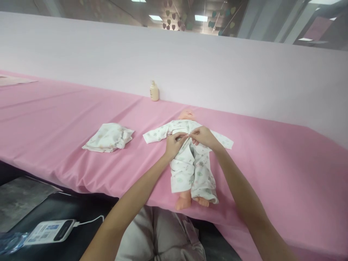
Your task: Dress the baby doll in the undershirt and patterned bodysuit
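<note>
A baby doll (pixel 187 115) lies on its back on the pink cloth, head toward the wall, bare feet toward me. It wears a white printed baby outfit (pixel 182 170) with long sleeves and trouser legs, the sleeves spread out to both sides. The front gapes below the chest, showing a dark gap. Over the doll's middle, my left hand (pixel 174 144) pinches the outfit's front edge between thumb and fingertips. My right hand (pixel 204 137) meets it there, its fingers closed on the same edge. A small white bit shows between the fingertips; its kind is too small to make out.
Left of the doll lies a folded white printed cloth (pixel 109 137). A cream pump bottle (pixel 154 91) stands by the white wall (pixel 174 61). On a black seat at lower left rest a white device with a cable (pixel 50 231) and a clear plastic bottle (pixel 12 242).
</note>
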### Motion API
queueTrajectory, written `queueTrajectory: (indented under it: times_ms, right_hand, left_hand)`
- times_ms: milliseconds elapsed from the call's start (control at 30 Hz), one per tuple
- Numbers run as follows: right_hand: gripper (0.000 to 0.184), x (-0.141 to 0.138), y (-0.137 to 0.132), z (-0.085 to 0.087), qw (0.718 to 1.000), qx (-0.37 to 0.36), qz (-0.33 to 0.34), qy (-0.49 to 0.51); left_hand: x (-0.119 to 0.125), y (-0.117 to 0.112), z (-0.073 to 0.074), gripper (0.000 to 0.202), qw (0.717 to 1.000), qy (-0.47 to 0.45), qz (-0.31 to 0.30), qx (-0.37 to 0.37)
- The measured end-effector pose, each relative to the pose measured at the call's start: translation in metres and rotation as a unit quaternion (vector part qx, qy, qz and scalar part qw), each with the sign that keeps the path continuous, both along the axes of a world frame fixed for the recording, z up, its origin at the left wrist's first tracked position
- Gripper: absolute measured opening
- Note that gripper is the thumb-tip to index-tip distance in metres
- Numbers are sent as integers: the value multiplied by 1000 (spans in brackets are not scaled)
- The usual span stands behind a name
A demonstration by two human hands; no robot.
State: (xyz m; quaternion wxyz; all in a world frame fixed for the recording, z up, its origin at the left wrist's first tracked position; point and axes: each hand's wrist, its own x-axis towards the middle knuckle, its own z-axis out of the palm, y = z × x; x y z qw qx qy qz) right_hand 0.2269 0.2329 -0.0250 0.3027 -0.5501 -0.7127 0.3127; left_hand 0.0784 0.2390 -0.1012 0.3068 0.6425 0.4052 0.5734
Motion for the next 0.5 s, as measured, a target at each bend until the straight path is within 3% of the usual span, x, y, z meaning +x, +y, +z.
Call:
queueTrajectory:
  times_ms: [200,367,500]
  right_hand:
    - [18,-3,-1,-1,1000,-18,11,-1]
    - [9,-4,-6,2,996,-66,25,49]
    - [7,-5,-3,-3,994,-70,21,79]
  left_hand:
    - [-1,-1,0,19,999,22,26,4]
    - [-3,-4,1,22,994,90,58,11]
    - [-3,-7,0,26,993,106,49,31]
